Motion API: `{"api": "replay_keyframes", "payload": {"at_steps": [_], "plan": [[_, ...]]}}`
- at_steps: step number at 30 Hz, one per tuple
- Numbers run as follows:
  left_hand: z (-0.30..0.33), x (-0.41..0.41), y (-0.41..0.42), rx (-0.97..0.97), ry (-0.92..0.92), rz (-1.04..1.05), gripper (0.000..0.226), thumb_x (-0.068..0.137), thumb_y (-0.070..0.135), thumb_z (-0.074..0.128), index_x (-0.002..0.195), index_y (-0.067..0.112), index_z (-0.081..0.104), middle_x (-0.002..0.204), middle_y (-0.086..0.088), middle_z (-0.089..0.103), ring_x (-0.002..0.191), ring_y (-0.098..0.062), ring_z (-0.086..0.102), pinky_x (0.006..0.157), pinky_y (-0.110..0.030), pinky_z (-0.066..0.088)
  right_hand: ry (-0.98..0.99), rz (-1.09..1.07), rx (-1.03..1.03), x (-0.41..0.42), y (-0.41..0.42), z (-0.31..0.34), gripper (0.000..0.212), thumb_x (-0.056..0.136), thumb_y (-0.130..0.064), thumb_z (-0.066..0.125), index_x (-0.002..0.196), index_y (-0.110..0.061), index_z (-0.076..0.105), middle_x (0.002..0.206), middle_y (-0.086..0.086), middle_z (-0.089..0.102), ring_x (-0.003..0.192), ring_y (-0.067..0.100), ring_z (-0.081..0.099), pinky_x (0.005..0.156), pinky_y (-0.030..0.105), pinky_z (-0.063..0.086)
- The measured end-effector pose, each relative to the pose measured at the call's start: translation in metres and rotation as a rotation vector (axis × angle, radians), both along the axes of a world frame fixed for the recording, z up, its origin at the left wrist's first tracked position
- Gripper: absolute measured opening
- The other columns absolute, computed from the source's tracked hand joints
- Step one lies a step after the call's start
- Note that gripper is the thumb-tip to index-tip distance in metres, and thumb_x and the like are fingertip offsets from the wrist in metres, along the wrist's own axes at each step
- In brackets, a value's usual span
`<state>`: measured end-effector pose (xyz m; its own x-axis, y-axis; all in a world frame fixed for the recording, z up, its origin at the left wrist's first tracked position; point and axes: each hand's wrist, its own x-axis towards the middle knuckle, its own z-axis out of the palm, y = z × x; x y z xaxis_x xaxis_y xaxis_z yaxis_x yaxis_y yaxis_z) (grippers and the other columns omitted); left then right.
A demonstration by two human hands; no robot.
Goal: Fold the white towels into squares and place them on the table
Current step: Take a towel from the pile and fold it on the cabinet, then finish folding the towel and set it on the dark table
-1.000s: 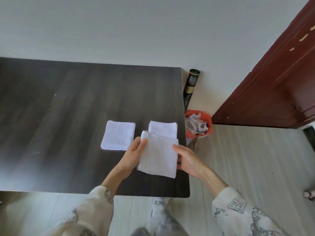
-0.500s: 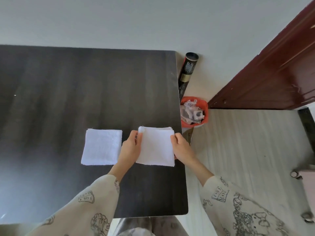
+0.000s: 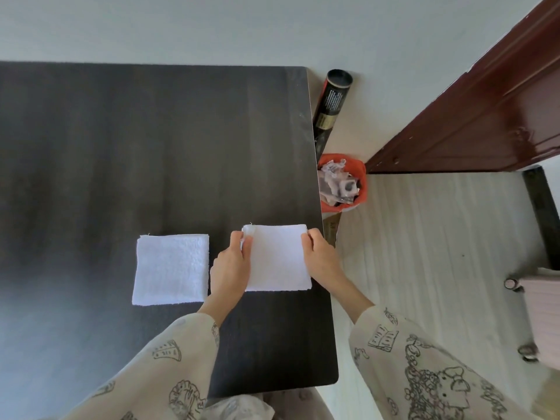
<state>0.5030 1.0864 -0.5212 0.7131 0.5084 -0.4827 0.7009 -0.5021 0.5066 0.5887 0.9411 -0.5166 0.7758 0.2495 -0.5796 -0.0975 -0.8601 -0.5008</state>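
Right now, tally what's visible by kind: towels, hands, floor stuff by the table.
Folded white towels showing: 2, the left towel and the right towel
Hands: 2, left hand and right hand, both gripping the right towel
Red waste bin: 1
Black tube: 1
Total: 6

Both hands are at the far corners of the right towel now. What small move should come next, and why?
Probably let go and draw both hands back. The right towel already lies flat and square on the table, beside the left towel. The left hand and right hand only pinch its far corners, so nothing seems left to fold or straighten.
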Motion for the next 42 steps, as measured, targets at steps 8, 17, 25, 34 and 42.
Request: {"api": "replay_keyframes", "payload": {"at_steps": [8, 17, 25, 34, 42], "plan": [[-0.006, -0.004, -0.003, 0.040, -0.025, 0.015, 0.031, 0.099, 0.037, 0.027, 0.112, 0.013, 0.041, 0.072, -0.002, 0.056, 0.063, -0.023, 0.057, 0.058, -0.036, 0.048, -0.039, 0.035, -0.039, 0.001, -0.001, -0.002, 0.031, 0.101, -0.035, 0.027, 0.110, -0.012, 0.045, 0.087, 0.000, 0.051, 0.073, 0.011, 0.050, 0.078, 0.032, 0.048], [-0.008, -0.004, -0.004, 0.033, -0.012, 0.059, 0.030, 0.098, 0.039, 0.029, 0.110, 0.013, 0.039, 0.074, 0.002, 0.053, 0.057, -0.012, 0.050, 0.048, -0.025, 0.036, -0.075, 0.046, -0.097, -0.001, -0.001, -0.009, 0.032, 0.100, -0.038, 0.029, 0.111, -0.012, 0.045, 0.085, 0.000, 0.051, 0.071, 0.010, 0.051, 0.056, 0.020, 0.038], [0.010, -0.012, -0.002, 0.061, -0.024, 0.167, 0.026, 0.098, 0.037, 0.029, 0.110, 0.016, 0.039, 0.101, -0.004, 0.060, 0.078, -0.023, 0.057, 0.067, -0.033, 0.043, -0.110, -0.106, -0.046, -0.009, -0.011, 0.000, 0.032, 0.097, -0.040, 0.040, 0.115, -0.014, 0.046, 0.100, 0.003, 0.059, 0.082, 0.012, 0.055, 0.057, 0.019, 0.038], [0.066, -0.020, -0.043, 0.015, -0.322, -0.337, 0.033, 0.096, 0.029, 0.039, 0.126, 0.019, 0.048, 0.134, 0.000, 0.048, 0.113, -0.018, 0.053, 0.094, -0.025, 0.044, -0.060, -0.531, 0.152, -0.079, -0.081, 0.057, 0.028, 0.099, -0.033, 0.038, 0.119, -0.017, 0.049, 0.103, -0.007, 0.051, 0.093, 0.006, 0.048, 0.081, 0.020, 0.038], [0.095, -0.058, -0.184, -0.210, -0.325, -0.869, 0.028, 0.097, 0.020, 0.042, 0.123, 0.015, 0.051, 0.112, 0.003, 0.056, 0.097, -0.013, 0.057, 0.082, -0.018, 0.040, -0.170, -0.962, 0.361, -0.194, -0.224, 0.095, 0.011, 0.098, -0.026, 0.044, 0.102, -0.022, 0.053, 0.095, 0.001, 0.066, 0.084, 0.015, 0.063, 0.071, 0.025, 0.050]]}}
